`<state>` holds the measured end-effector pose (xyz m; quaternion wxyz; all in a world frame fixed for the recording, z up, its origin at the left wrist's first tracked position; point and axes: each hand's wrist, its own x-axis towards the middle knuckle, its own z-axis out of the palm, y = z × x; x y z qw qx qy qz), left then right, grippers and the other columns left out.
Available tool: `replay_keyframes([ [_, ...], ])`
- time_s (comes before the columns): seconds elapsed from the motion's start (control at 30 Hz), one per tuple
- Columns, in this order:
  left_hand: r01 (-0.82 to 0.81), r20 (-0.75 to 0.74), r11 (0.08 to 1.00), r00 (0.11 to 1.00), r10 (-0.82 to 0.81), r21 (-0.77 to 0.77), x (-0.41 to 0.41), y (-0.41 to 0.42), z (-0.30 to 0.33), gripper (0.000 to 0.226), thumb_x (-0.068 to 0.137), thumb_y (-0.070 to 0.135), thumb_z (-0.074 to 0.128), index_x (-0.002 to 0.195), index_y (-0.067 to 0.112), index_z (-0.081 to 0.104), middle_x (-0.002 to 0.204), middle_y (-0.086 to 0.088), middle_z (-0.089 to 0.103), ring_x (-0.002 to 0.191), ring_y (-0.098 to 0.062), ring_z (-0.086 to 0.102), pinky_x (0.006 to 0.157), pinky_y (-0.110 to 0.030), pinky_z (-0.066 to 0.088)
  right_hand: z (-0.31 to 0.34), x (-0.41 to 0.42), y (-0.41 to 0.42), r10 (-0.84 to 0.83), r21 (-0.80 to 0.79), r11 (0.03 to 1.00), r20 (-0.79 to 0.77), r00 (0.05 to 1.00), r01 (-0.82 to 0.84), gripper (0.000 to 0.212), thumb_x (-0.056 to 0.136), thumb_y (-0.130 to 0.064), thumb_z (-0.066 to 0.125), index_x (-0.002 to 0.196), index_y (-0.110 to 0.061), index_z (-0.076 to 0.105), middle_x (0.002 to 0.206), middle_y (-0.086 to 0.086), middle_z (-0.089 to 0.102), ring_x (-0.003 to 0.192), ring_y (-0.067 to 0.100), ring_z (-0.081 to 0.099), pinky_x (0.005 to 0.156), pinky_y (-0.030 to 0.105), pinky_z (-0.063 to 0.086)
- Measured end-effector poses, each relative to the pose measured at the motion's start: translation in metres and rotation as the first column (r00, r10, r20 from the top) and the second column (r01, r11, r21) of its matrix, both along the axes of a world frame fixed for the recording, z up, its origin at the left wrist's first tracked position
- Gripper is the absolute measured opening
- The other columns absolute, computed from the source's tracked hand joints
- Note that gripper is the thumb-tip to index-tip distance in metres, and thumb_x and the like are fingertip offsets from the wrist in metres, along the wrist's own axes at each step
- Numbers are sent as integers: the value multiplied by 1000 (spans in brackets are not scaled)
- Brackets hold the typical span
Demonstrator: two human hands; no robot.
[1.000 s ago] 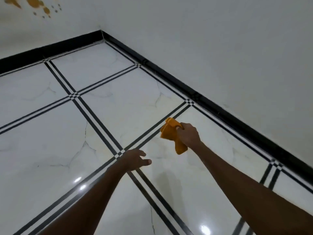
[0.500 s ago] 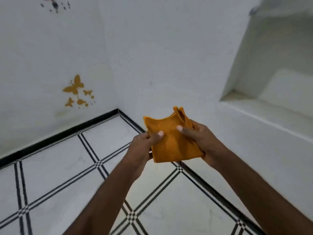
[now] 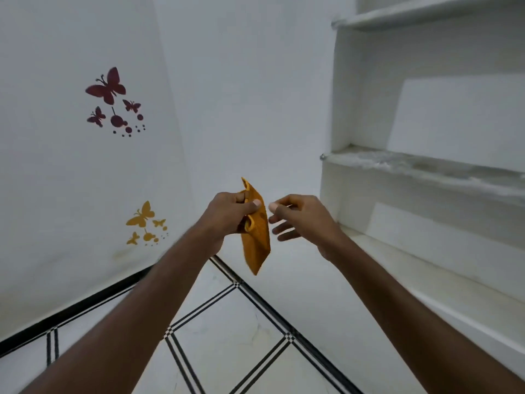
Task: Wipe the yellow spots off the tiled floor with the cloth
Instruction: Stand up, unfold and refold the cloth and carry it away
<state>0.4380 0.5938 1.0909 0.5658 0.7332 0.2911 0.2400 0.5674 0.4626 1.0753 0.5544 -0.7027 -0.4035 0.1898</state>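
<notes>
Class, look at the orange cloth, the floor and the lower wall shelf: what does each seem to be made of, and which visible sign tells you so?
Orange cloth: soft woven fabric, matt; it hangs limp from the left hand.
Floor: probably glazed, marble-look tile; pale veins, black stripes, slight sheen.
Lower shelf: perhaps stone or concrete; grey, mottled, rough-looking top.

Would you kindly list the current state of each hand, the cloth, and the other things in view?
Left hand: shut on the orange cloth, raised.
Right hand: open, beside the cloth, not touching.
Orange cloth: hanging, folded, off the floor.
White tiled floor: no yellow spots visible.
White wall shelves: bare, dusty.
</notes>
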Motion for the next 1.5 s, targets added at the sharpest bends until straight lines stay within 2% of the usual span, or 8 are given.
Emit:
replay_keyframes([
  [0.33,-43,8,998,999,43,44,10,-88,31,27,104,18,51,107,5,75,104,-21,72,78,-21,74,71,-30,62,28,8,-65,62,-41,997,-85,994,-66,24,99,-21,57,103,-5,74,101,18,76,97,33,73,89,49,61],
  [0.5,-197,-55,978,980,193,-70,1,-105,24,44,97,49,57,99,9,74,96,-16,75,82,-26,74,66,-31,62,33,-4,-82,83,-58,996,181,980,-74,20,99,-16,55,99,-7,73,95,12,74,89,24,69,78,35,56],
  [0.6,-156,-33,927,987,154,-342,-5,-99,14,60,94,62,53,106,5,69,102,-18,73,93,-33,73,69,-38,62,38,-8,-84,188,-139,980,433,882,-141,20,100,-12,52,101,-12,72,82,0,66,75,12,59,64,23,43],
  [0.8,-80,219,888,956,197,-453,-27,-93,0,15,95,1,61,107,-5,69,105,-20,69,83,-24,71,70,-29,61,47,-15,-82,90,-58,996,479,873,-71,24,99,-13,53,103,-20,76,92,2,74,87,20,66,72,30,49],
  [1.0,34,360,907,923,132,-420,-63,-90,11,27,93,0,62,117,7,69,104,-16,72,85,-22,70,67,-25,60,45,-31,-69,-213,126,970,35,976,207,26,103,-19,51,98,-19,77,90,3,74,92,24,68,78,33,52],
  [1.23,182,260,975,955,-143,-129,-97,-96,21,24,95,10,63,118,14,71,98,-20,74,83,-22,71,70,-26,58,47,-57,-52,-216,175,942,-335,917,286,28,106,-20,49,87,-24,69,99,4,72,106,27,67,97,43,57],
  [1.4,-212,198,971,962,188,107,-107,-70,7,19,92,34,68,99,18,76,78,-3,68,72,-17,62,62,-25,51,54,-61,-50,-94,210,951,-506,858,228,24,107,-21,48,101,-19,71,113,10,72,109,29,67,98,46,55],
  [1.5,62,30,996,998,-64,66,-108,-58,3,79,66,67,80,130,27,59,118,-1,68,111,-16,64,89,-31,52,58,-67,-48,49,282,946,-615,787,161,27,106,-17,50,124,-7,68,108,10,71,98,25,67,88,42,58],
])
